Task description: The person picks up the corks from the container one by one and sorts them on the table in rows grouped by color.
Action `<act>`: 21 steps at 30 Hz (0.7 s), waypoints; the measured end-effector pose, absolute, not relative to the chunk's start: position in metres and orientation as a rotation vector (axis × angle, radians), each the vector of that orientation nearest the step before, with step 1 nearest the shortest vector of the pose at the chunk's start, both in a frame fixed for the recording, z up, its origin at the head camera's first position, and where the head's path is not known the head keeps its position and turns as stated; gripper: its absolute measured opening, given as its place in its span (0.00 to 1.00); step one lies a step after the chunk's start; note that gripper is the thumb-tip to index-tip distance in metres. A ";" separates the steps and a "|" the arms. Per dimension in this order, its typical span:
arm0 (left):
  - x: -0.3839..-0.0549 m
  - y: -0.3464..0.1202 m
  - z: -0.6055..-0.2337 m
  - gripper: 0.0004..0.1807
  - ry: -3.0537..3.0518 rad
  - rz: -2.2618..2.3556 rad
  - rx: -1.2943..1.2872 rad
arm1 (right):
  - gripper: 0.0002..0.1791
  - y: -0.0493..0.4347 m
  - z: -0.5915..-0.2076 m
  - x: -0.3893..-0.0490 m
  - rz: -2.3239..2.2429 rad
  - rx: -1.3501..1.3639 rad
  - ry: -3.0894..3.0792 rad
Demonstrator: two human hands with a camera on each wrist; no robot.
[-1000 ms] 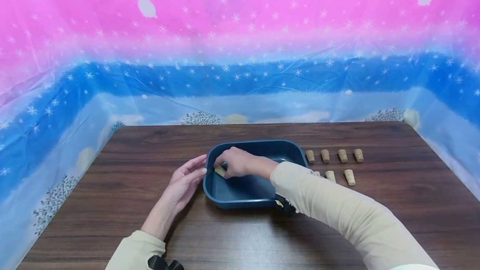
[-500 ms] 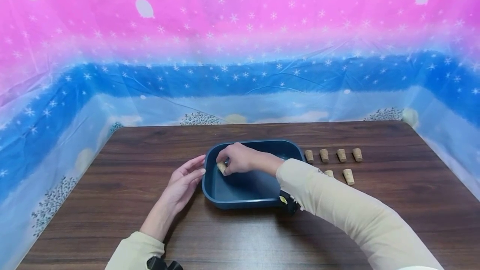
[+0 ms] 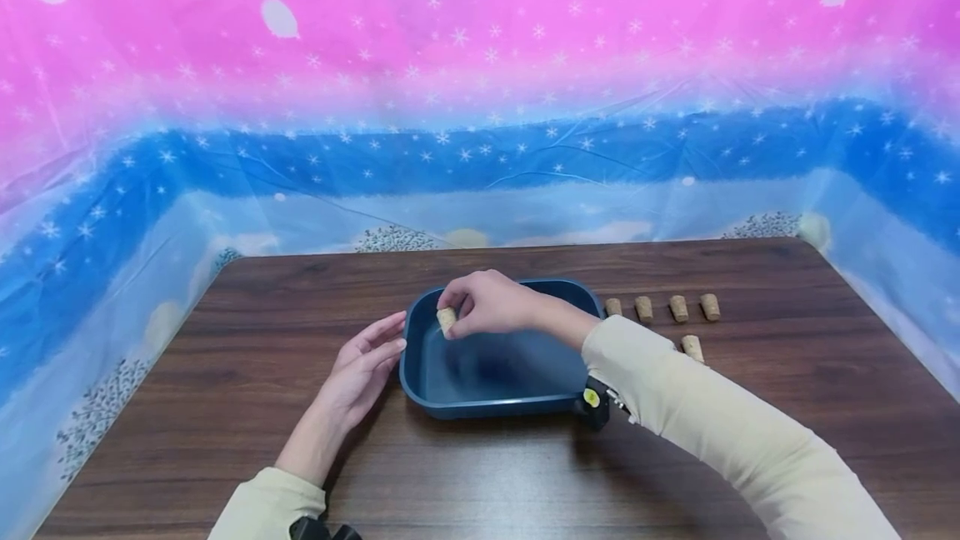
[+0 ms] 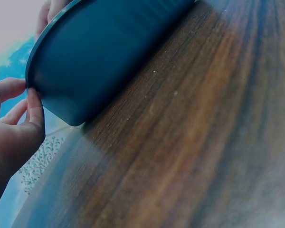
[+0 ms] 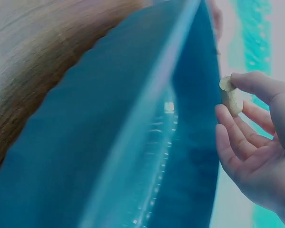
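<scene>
A tapered cork stopper [image 3: 446,321] is pinched between the thumb and fingers of my right hand [image 3: 495,301], above the left part of a dark blue rectangular bin [image 3: 495,410]. In the right wrist view the cork [image 5: 232,100] stands nearly upright between the fingertips. My left hand [image 3: 358,380] touches the bin's left end with extended fingertips. The left wrist view has those fingertips [image 4: 35,107] against the outer wall just under the rim. My right forearm crosses over the bin's right rim and hides part of its inside.
Right of the bin, a row of several corks [image 3: 678,308] stands on the dark wooden table [image 3: 225,373]. Nearer me is another cork [image 3: 692,348], partly covered by the right sleeve. A patterned pink and blue cloth [image 3: 480,107] hangs around the table's far side and both sides.
My right hand has lifted the cork from low in the bin's left end, upward and slightly to the right. The left hand keeps its place at the bin.
</scene>
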State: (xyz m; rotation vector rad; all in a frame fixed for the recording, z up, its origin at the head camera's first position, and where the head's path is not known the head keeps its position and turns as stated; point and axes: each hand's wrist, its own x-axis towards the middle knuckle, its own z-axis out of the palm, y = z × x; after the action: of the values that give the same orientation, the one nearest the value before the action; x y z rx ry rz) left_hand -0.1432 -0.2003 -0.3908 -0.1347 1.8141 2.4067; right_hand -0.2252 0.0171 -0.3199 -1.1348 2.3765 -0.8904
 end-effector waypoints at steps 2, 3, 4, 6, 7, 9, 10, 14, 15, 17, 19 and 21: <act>-0.143 -0.200 -0.391 0.28 1.818 2.408 -0.143 | 0.18 0.023 -0.316 -0.226 -0.932 -1.146 2.361; -0.143 -0.200 -0.391 0.28 1.818 2.408 -0.145 | 0.17 0.026 -0.314 -0.226 -0.948 -1.152 2.352; -0.143 -0.200 -0.391 0.28 1.829 2.405 -0.148 | 0.17 0.030 -0.313 -0.226 -0.961 -1.157 2.347; -0.143 -0.199 -0.391 0.28 1.830 2.407 -0.152 | 0.17 0.036 -0.311 -0.226 -0.982 -1.155 2.340; -0.143 -0.199 -0.391 0.28 1.824 2.409 -0.154 | 0.18 0.040 -0.311 -0.226 -0.991 -1.150 2.338; -0.143 -0.199 -0.391 0.28 1.824 2.408 -0.157 | 0.18 0.048 -0.311 -0.226 -1.014 -1.130 2.329; -0.143 -0.199 -0.391 0.28 1.824 2.409 -0.158 | 0.19 0.052 -0.311 -0.226 -1.027 -1.119 2.325; -0.144 -0.200 -0.392 0.29 1.819 2.406 -0.159 | 0.20 0.070 -0.310 -0.228 -1.082 -1.060 2.309; -0.143 -0.200 -0.392 0.29 1.814 2.409 -0.161 | 0.21 0.074 -0.310 -0.229 -1.099 -1.042 2.305; -0.143 -0.200 -0.392 0.29 1.814 2.407 -0.164 | 0.22 0.083 -0.308 -0.230 -1.128 -1.003 2.305; -0.144 -0.200 -0.392 0.28 1.815 2.403 -0.165 | 0.22 0.092 -0.307 -0.231 -1.162 -0.961 2.304; -0.144 -0.200 -0.392 0.28 1.817 2.401 -0.170 | 0.22 0.101 -0.306 -0.231 -1.191 -0.921 2.313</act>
State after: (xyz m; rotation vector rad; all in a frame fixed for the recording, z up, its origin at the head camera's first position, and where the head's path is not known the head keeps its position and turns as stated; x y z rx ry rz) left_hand -0.1436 -0.1999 -0.3918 -0.1696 1.8165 2.4010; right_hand -0.2315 0.1005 -0.3057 -0.9213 2.3135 -1.1907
